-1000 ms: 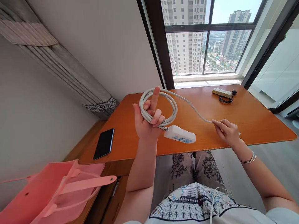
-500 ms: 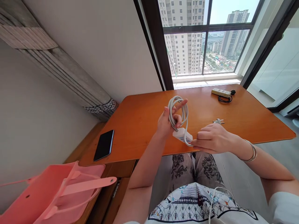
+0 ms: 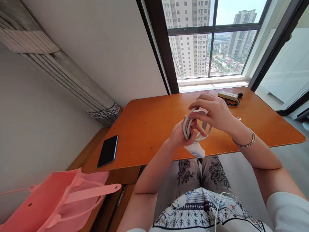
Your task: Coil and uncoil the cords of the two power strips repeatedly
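- White plastic power strip block [image 3: 196,150] is seen hanging just below the hands, over the near edge of the orange wooden table [image 3: 149,129]; judged light, rigid, smooth, fairly slippery.
- Coiled pale grey rubbery power cord [image 3: 187,128] is held above the table edge, attached to the block; judged soft but springy, likely to unwind if released. Best taken by gripping across all loops together, near where the cord meets the block.
- Left hand [image 3: 181,135] is closed around the coil bundle, fingers wrapped through the loops.
- Right hand [image 3: 213,111] is curled over the top of the coil, fingers half bent, touching the loops; a firm pinch cannot be confirmed.
- Farther off, a second beige power strip with black cord [image 3: 228,96] is seen lying near the window side.
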A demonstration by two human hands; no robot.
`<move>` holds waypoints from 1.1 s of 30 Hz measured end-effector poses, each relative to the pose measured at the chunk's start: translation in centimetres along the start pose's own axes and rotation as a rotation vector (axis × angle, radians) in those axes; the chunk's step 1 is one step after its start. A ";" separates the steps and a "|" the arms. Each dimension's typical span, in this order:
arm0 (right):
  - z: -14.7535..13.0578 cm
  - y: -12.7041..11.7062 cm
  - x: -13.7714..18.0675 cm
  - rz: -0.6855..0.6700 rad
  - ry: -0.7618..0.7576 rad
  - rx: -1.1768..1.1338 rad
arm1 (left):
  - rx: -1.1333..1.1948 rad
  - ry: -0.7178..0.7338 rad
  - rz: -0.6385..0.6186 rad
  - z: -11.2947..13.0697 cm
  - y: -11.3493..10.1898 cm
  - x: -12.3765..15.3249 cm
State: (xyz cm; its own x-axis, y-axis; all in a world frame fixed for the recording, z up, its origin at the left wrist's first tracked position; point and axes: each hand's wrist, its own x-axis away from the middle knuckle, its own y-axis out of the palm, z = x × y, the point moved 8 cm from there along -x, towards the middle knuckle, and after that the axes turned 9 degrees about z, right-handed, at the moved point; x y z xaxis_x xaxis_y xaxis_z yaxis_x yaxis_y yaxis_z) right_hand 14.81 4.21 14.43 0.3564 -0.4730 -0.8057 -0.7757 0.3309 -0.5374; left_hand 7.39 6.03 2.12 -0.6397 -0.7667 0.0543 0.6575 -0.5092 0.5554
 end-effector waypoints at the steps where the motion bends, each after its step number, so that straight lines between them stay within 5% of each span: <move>1: 0.9 0.2 -0.1 -0.006 0.052 -0.017 | 0.017 0.004 -0.065 0.1 0.6 0.2; 6: 5.2 2.1 2.3 -0.107 0.353 -0.282 | 0.170 0.048 -0.115 1.0 1.0 1.3; 10: 5.7 4.5 5.7 -0.239 0.509 -0.726 | 0.212 0.048 -0.061 1.5 0.1 1.7; 15: 5.8 6.4 8.6 -0.186 0.757 -1.054 | 0.256 0.064 -0.037 1.4 -0.8 1.3; 21: 7.0 7.3 10.1 0.025 0.962 -1.128 | 0.291 0.005 0.105 0.6 -1.6 0.8; 33: 6.7 8.7 12.0 0.045 1.053 -1.357 | 0.302 -0.028 0.163 0.4 -2.3 -0.1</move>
State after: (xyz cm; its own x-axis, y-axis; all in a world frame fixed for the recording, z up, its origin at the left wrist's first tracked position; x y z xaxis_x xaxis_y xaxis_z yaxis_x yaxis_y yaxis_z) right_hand 15.87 6.91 -1.56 0.2847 -0.9585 -0.0170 -0.8248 -0.2539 0.5052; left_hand 5.75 7.43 1.12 -0.5491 -0.8155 0.1829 0.6072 -0.2389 0.7578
